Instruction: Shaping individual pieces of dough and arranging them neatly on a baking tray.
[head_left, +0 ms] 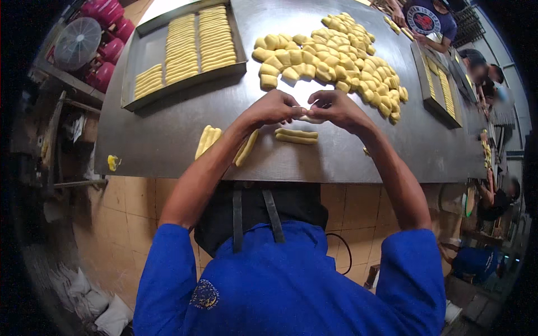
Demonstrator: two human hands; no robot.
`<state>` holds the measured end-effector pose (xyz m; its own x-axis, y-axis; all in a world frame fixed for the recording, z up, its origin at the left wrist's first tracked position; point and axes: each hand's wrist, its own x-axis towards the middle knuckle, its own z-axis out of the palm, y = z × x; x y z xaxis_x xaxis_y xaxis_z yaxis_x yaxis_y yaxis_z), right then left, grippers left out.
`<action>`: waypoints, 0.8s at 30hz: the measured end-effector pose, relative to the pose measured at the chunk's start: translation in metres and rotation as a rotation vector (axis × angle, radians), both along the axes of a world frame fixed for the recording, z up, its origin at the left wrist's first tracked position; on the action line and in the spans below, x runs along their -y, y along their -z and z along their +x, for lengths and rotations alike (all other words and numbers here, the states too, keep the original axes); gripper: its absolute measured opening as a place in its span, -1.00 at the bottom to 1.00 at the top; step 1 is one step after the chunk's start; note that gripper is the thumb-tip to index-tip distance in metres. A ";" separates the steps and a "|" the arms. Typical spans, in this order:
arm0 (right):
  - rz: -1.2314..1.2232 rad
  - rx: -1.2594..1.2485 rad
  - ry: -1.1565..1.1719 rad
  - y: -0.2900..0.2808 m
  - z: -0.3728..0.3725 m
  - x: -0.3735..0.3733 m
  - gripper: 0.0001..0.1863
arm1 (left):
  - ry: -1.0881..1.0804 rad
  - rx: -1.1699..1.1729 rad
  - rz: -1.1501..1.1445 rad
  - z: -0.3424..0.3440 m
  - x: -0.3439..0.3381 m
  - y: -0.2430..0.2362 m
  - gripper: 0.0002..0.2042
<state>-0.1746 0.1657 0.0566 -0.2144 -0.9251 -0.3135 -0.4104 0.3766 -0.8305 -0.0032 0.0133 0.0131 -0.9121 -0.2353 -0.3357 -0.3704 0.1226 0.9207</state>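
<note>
Over the metal table (168, 159), my left hand (274, 108) and my right hand (336, 109) meet with curled fingers, pinching a small piece of yellow dough (311, 120) between them. The fingers cover most of it. Just below lie two rolled dough sticks (297, 136) side by side. More dough sticks (208, 140) rest left of my left forearm, and another pair (245, 150) shows along its inner side. Beyond my hands spreads a large heap of rounded dough pieces (342, 53).
A metal tray (147, 45) with rows of dough sticks stands at the far left. Another tray (430, 92) stands at the right, near a co-worker (428, 22) at the far edge. A yellow scrap (114, 163) lies near the left corner. Pink gas cylinders (106, 47) stand beyond the table.
</note>
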 end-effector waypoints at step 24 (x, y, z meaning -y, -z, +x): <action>0.045 -0.507 0.096 0.064 -0.039 -0.030 -0.41 | 0.107 0.291 -0.783 -0.036 -0.001 0.012 -0.43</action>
